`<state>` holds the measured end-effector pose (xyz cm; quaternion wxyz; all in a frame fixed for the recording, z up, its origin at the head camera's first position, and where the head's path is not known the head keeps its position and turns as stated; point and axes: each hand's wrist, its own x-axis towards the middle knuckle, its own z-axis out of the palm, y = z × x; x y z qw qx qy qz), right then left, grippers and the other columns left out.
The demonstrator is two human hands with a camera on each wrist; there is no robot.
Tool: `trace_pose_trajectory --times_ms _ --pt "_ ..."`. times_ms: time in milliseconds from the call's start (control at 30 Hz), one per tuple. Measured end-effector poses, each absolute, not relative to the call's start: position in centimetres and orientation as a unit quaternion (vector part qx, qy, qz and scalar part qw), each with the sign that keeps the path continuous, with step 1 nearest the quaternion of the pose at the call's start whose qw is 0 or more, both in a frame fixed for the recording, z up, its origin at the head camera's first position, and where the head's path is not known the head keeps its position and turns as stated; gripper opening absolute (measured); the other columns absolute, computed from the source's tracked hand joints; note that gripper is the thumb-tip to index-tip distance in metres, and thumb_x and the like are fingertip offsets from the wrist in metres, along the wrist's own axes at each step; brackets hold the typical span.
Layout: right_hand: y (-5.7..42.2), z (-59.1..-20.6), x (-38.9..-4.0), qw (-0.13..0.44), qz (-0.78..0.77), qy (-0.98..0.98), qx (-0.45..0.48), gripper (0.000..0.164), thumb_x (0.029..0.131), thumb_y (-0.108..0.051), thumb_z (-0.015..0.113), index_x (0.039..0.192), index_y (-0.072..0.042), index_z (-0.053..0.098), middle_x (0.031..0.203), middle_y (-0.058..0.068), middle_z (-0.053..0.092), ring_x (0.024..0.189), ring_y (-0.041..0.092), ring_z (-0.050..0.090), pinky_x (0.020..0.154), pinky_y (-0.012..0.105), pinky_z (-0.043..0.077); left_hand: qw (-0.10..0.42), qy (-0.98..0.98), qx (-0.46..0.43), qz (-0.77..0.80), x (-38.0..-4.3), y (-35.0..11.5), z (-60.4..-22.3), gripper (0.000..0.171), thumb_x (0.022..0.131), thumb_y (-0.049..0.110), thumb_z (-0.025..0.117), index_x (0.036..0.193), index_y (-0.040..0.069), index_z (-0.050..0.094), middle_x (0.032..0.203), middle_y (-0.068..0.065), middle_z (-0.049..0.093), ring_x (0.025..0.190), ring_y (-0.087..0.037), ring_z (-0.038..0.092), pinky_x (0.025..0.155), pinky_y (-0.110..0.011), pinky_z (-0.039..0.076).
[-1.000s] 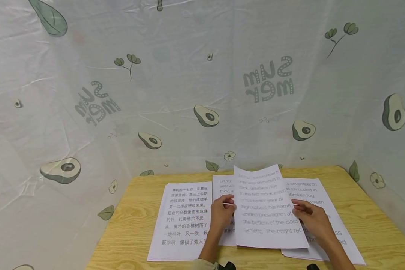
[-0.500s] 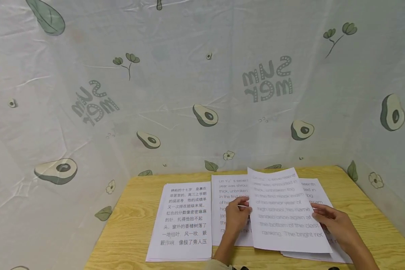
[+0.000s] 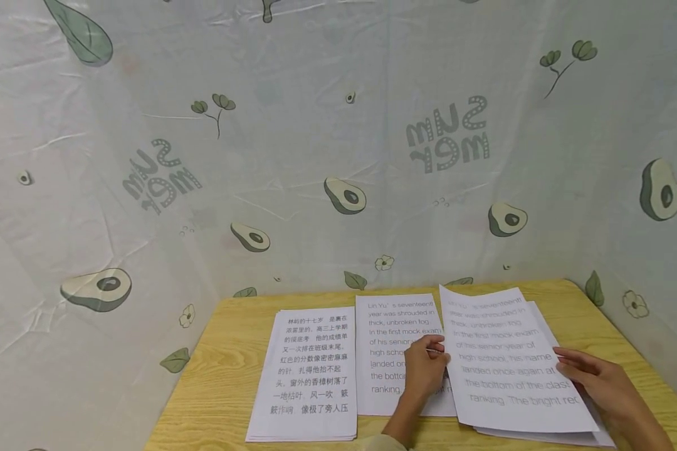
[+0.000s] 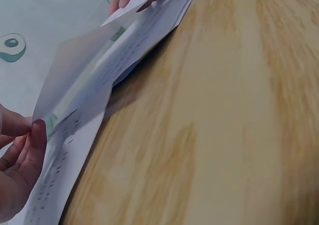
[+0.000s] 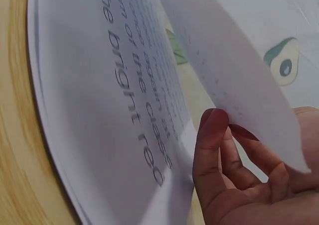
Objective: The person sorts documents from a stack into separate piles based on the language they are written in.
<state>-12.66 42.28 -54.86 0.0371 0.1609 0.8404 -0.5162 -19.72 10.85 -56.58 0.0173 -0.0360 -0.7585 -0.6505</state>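
Note:
A printed sheet of paper point(image 3: 508, 360) with English text is held up between both hands, slightly bowed, above the right-hand stack of paper point(image 5: 75, 100). At its left edge my left hand point(image 3: 425, 371) pinches it between thumb and fingers; the left wrist view shows this pinch with the sheet point(image 4: 75, 70) slanting up from it. On the opposite edge my right hand point(image 3: 598, 383) pinches the paper, thumb point(image 5: 213, 128) on the near side. Most of the right-hand stack is hidden under the raised sheet in the head view.
A middle sheet point(image 3: 392, 313) with the same English text lies beside the raised one, partly behind the left forearm. Farther left is a stack with Chinese text point(image 3: 310, 376). All rest on a wood-grain table point(image 3: 214, 369), backed by a patterned curtain point(image 3: 293, 156).
Both hands have carried the sheet rightward, from over the middle paper to over the right-hand stack. More of the middle sheet's text is uncovered.

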Motion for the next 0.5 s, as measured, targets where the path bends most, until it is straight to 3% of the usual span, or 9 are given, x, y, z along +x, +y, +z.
trace_pose_trajectory --times_ms 233,500 --pt "43.6 -55.1 -12.5 0.042 -0.487 0.854 0.180 0.074 0.106 -0.048 0.065 0.152 0.008 0.051 0.118 -0.001 0.077 0.084 -0.004 0.061 0.072 0.025 0.055 0.012 -0.759 -0.040 -0.650 -19.5 12.5 -56.7 0.031 0.084 -0.009 0.079 0.110 0.008 0.080 0.086 0.007 0.070 0.072 0.003 0.060 0.062 -0.015 0.053" --pt "44.3 -55.9 -12.6 0.034 -0.482 0.854 0.194 0.070 0.106 -0.041 0.065 0.151 0.011 0.051 0.109 -0.003 0.079 0.081 0.003 0.064 0.070 0.028 0.056 -0.002 -0.756 -0.032 -0.654 -19.4 13.9 -56.6 0.030 0.085 -0.009 0.079 0.109 0.009 0.080 0.084 0.009 0.065 0.070 0.002 0.058 0.062 -0.016 0.052"
